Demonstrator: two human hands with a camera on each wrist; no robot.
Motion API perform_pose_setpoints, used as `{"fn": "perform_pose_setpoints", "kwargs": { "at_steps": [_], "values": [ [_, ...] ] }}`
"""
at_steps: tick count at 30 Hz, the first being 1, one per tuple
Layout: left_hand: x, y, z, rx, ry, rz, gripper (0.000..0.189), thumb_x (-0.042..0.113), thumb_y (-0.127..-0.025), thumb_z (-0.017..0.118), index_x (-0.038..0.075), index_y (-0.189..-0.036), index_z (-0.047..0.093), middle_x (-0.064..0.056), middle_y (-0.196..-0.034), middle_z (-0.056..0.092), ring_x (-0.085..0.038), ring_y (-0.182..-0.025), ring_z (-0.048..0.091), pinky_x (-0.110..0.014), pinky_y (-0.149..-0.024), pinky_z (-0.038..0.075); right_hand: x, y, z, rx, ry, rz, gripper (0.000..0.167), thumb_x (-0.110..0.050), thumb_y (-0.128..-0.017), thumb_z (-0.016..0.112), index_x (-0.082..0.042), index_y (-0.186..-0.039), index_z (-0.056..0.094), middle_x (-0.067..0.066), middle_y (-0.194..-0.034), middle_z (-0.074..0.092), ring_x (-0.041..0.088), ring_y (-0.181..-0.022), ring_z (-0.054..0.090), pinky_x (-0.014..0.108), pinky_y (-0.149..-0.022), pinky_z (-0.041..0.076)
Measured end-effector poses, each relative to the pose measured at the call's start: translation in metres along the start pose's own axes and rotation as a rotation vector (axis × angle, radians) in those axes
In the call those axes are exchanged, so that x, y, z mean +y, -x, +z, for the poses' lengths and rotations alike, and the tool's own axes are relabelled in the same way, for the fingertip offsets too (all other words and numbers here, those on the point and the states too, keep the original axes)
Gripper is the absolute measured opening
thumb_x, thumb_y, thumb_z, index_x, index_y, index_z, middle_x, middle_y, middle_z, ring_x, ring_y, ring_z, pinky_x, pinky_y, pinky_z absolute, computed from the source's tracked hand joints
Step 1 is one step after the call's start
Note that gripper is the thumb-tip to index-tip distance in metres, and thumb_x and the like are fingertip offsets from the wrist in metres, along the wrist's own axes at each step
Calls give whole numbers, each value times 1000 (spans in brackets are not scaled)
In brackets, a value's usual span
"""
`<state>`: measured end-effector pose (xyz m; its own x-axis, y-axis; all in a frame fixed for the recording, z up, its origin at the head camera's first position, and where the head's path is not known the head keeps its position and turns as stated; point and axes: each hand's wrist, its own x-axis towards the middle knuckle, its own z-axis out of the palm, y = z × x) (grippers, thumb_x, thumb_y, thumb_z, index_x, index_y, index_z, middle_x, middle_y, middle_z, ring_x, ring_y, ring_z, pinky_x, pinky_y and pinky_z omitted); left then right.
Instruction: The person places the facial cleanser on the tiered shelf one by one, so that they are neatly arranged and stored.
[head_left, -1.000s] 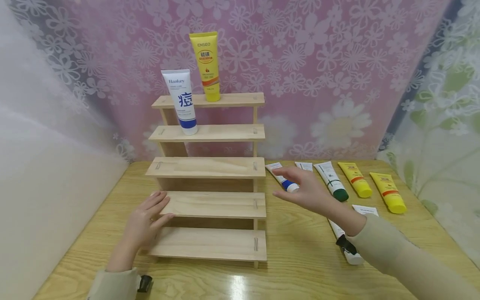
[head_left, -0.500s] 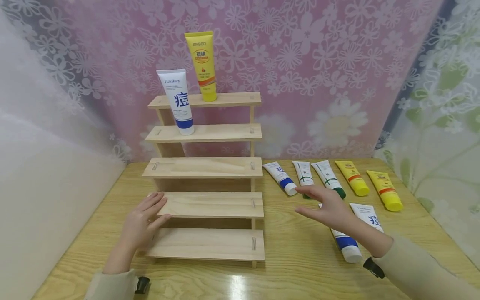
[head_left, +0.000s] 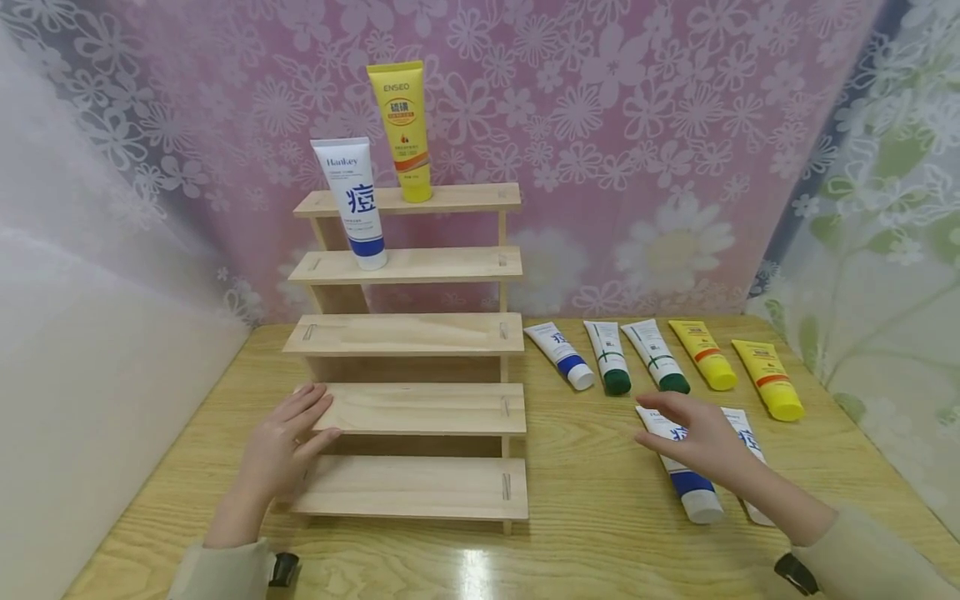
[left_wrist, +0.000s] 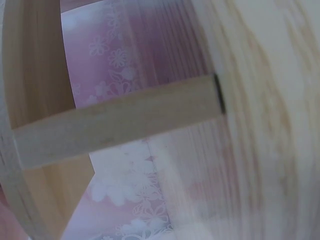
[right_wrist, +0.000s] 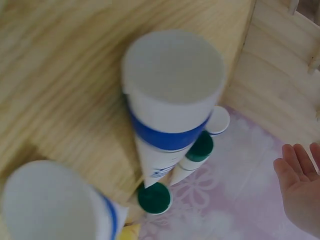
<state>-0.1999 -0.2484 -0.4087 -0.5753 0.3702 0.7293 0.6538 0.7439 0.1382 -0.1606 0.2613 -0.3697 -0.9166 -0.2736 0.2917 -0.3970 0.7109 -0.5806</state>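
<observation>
Head view. The left hand (head_left: 283, 442) is resting at 8 o'clock on the wooden rack (head_left: 420, 408), fingers lying over the left end of the board second from the bottom, not visibly gripping it. The right hand (head_left: 701, 437) is hovering at 4 o'clock, thumb and fingers parting wide, holding nothing; cannot tell whether it is touching anything. The white tube (head_left: 686, 481) is lying partly behind it, also at 4 o'clock, with a second white tube (head_left: 741, 421) lying just beside. Risk (judged): with the pair lying this close, a low finger could be dragging both. Also, a standing white tube (head_left: 356, 196) at 10 o'clock and a standing yellow tube (head_left: 402, 125) at 11 are balancing on their caps; a shove from the left hand could be jolting the rack and toppling them.

Left wrist view. A wooden strut (left_wrist: 120, 120) is crossing at 9 o'clock; the left hand's fingers are not showing clearly.

Right wrist view. The white tube's cap (right_wrist: 172, 65) is facing the lens near 12 o'clock, looking broad and plain. A blue band is circling just past it; beyond, the body is narrowing, blue print partly showing.
</observation>
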Motion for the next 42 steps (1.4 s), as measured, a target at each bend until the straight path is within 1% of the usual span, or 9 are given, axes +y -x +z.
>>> {"fn": "perform_pose_setpoints", "kwargs": {
  "at_steps": [8,15,20,22,26,28,29,37,42],
  "values": [
    [1,0,0,12,1,4,57,46,-81,55,-5,-104,63,-19,-112,57,-38,-104,51,-35,-98,34,20,14,-5,-5,32,78,42,-24,-77,70,1,-109,57,15,-106,60,30,-99,55,41,-82,47],
    [1,-1,-1,10,8,5,51,38,-77,63,-5,-105,62,-19,-113,57,-38,-105,50,-26,-103,28,30,22,-11,-38,73,152,46,-26,-78,68,4,-110,56,19,-108,58,36,-100,53,46,-81,47],
    [1,-2,-1,-2,-1,3,59,49,-83,51,-5,-105,62,-19,-113,56,-38,-106,50,-28,-102,30,39,29,-11,-38,103,163,49,-28,-77,69,5,-111,56,20,-107,58,37,-98,53,48,-79,48],
    [1,-1,-1,-4,-1,1,57,46,-82,55,-5,-105,62,-19,-113,56,-38,-106,50,-28,-102,29,42,30,-11,-41,108,160,49,-28,-77,69,5,-111,56,20,-106,59,37,-98,54,49,-79,47],
    [0,-1,-1,5,5,10,57,46,-82,54,-5,-105,62,-20,-113,56,-39,-105,50,-24,-103,26,44,32,-10,-51,120,172,50,-28,-75,71,5,-110,57,19,-104,60,36,-97,54,48,-79,47],
    [0,-1,0,17,2,23,58,48,-83,52,-6,-104,63,-20,-112,57,-39,-104,51,-25,-103,28,46,33,-10,-65,123,194,51,-30,-75,71,5,-110,57,19,-103,60,36,-96,55,48,-79,48],
    [-1,-1,0,20,0,26,62,51,-84,46,-6,-104,63,-20,-111,57,-39,-103,51,-27,-102,29,47,33,-9,-72,125,206,52,-31,-75,70,5,-110,57,19,-103,60,36,-96,55,48,-78,48],
    [-1,-1,0,24,2,30,61,50,-85,47,-6,-104,62,-20,-112,57,-39,-105,50,-41,-96,36,55,35,-6,-116,129,294,57,-38,-74,69,5,-110,55,19,-102,60,35,-92,57,45,-74,50],
    [0,-2,0,28,5,32,62,50,-85,46,-6,-104,62,-20,-112,57,-39,-104,51,-40,-96,36,59,36,-3,-143,138,326,57,-39,-73,70,5,-108,56,18,-99,61,33,-90,58,44,-72,51]
  ]
}}
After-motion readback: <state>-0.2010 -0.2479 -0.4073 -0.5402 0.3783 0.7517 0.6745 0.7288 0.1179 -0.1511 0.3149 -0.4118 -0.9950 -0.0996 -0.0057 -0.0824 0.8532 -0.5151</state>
